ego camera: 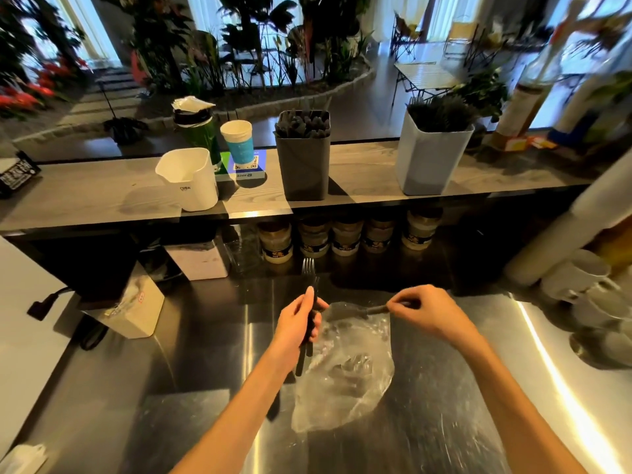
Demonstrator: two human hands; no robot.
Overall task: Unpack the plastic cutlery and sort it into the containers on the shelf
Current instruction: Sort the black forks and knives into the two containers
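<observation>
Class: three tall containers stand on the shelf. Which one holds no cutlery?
The white container at the left; the dark grey container and pale container are both packed with cutlery.

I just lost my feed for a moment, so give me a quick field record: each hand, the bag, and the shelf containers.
left hand: grips black forks, tines up
right hand: pinches a black utensil handle at the bag mouth
bag: clear plastic, lying on the steel counter, dark cutlery inside
grey bin: on shelf, holds dark cutlery
pale bin: on shelf to the right, holds dark forks
white cup: on shelf to the left, contents not visible
</observation>
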